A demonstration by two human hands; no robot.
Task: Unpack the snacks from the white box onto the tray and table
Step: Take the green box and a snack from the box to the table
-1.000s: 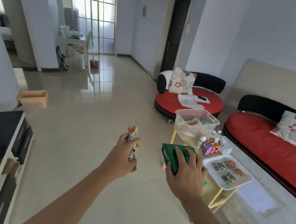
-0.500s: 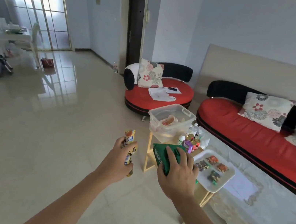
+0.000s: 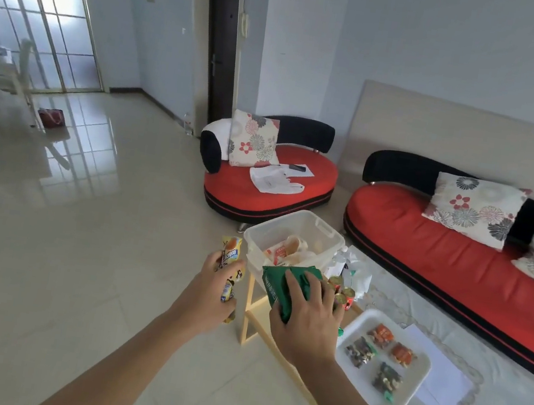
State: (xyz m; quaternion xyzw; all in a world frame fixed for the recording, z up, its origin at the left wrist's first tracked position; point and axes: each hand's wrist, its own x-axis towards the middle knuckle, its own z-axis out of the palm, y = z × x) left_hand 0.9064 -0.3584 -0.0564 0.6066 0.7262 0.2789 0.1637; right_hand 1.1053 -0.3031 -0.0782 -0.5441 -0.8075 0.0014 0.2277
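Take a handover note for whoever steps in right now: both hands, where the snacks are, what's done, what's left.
Left hand grips yellow snack packets.
Right hand holds a green packet near the white box.
Done: four snack packs lie on the tray; small cans stand beside the box.
Left: set down both handfuls; more snacks remain in the box.

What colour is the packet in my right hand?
Dark green: the packet in the right hand, clearest in the head view.

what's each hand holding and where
Left hand grips yellow snack packets around their middle; right hand grips a green packet from above, over its near end.
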